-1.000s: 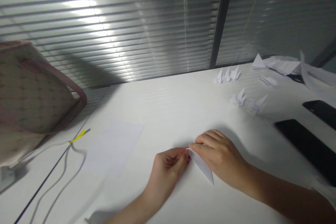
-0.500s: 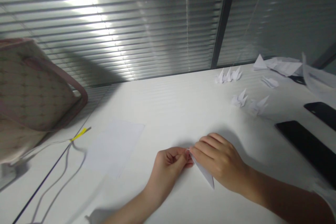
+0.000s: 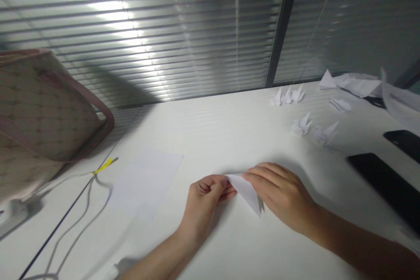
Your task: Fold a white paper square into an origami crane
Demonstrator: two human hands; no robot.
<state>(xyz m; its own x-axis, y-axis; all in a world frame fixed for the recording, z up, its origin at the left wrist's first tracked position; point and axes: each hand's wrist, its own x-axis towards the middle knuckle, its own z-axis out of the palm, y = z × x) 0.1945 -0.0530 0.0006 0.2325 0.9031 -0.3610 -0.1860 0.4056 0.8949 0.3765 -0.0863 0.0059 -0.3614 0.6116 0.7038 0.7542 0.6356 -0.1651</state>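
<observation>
Pinching the folded paper point(image 3: 246, 193) at its left corner with the left hand point(image 3: 207, 197), gripping it at its upper right with the right hand point(image 3: 282, 193).

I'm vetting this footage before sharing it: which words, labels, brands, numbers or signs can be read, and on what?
No text can be read anywhere.
Folded paper, lower centre: none legible.
Loose papers at far right: any print is too blurred to read.
Patterned bag: no legible brand.

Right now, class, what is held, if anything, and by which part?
A folded white paper: the left hand pinches its left corner; the right hand holds its upper right side.
</observation>
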